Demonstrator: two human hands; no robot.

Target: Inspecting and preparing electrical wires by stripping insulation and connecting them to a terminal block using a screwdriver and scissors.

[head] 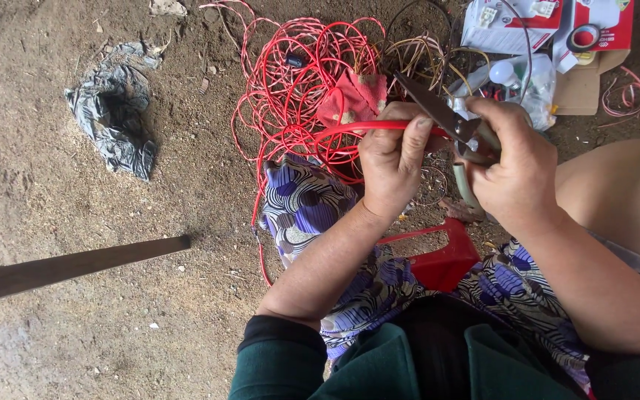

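My left hand (392,164) grips a red wire (350,127) that runs left into a big tangle of red wire (301,81) on the dirt ground. My right hand (516,167) holds a pair of scissors (438,111) with dark blades, the blades pointing up-left and meeting the red wire just past my left thumb. Both hands are above my lap, which is covered by a purple and white patterned cloth (312,207).
A red plastic stool (442,259) shows under my legs. Cardboard boxes (550,22), a roll of tape (585,37) and a clear bag with a bulb (516,78) lie at the top right. A crumpled grey plastic sheet (116,118) lies left. A dark wooden slat (68,268) crosses lower left.
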